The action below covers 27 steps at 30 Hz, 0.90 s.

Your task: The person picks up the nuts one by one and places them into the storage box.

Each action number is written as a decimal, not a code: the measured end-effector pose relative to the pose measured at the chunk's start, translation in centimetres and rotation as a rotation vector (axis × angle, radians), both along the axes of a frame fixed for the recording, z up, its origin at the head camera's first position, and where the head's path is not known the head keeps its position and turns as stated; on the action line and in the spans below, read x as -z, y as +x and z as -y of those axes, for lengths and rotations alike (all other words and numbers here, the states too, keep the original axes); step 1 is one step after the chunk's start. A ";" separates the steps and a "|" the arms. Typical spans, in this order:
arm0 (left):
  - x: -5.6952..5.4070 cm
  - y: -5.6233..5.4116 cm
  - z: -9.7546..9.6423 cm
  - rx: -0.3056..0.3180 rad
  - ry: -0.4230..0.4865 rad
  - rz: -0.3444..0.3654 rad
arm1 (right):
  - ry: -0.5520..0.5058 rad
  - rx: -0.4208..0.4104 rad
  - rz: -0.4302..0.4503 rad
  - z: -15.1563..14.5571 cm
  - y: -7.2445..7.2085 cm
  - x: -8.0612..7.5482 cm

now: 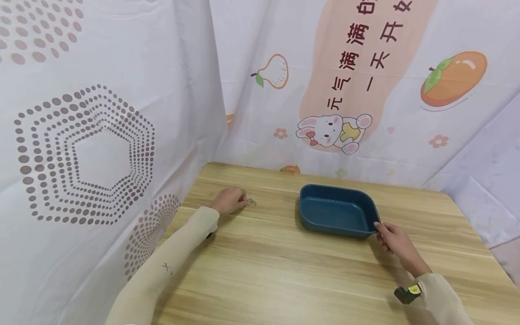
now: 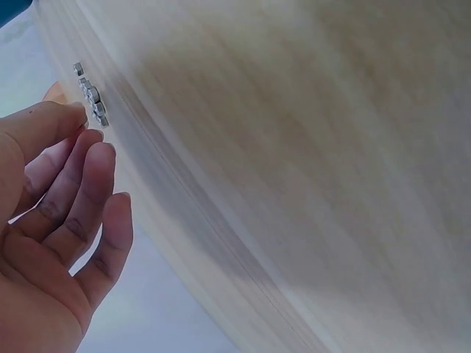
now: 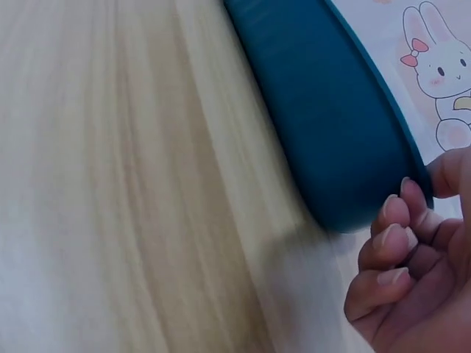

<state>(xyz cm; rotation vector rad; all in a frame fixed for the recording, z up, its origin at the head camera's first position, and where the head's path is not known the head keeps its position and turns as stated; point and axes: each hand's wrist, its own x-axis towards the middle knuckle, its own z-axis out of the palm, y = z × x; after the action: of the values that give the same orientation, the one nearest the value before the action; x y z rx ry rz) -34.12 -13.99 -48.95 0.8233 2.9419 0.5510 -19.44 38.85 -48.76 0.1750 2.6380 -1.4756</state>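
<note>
A dark teal rectangular basin [image 1: 339,216] with rounded corners stands on the wooden table. My right hand [image 1: 393,241] pinches its near right corner, thumb over the rim and the index finger against the outer wall [image 3: 324,110]. On the left, a small cluster of silvery metal pieces [image 1: 252,202], like nuts, lies on the tabletop. Beside them is my left hand [image 1: 229,200], its thumb and forefinger brought together close to the pieces [image 2: 93,97]. Whether a piece sits between those fingertips is hidden. The basin's visible inside holds nothing.
The wood-grain table [image 1: 260,271] reaches back to a white printed curtain [image 1: 260,131] with fruit and a rabbit. Another patterned curtain [image 1: 101,158] hangs close along the left side. The basin stands right of the metal pieces, with bare wood between them.
</note>
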 end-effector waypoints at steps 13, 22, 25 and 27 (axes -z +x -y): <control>-0.5 0.1 -0.3 0.000 0.031 -0.023 | -0.078 -0.010 -0.002 -0.2 -0.1 0.5; -1.3 0.2 -1.0 -0.007 0.022 -0.047 | -0.100 -0.007 0.012 -0.2 -0.3 0.6; -1.7 0.3 -1.3 -0.006 0.024 -0.043 | -0.106 -0.005 0.018 -0.2 -0.3 0.7; -1.8 0.4 -1.5 -0.003 0.027 -0.043 | -0.111 -0.004 0.019 -0.2 -0.2 0.7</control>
<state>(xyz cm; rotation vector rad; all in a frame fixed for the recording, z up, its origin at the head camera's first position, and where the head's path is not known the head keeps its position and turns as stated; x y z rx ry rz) -33.74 -12.53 -47.16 0.8446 2.9815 0.5820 -19.67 39.06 -49.44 0.1725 2.5316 -1.6055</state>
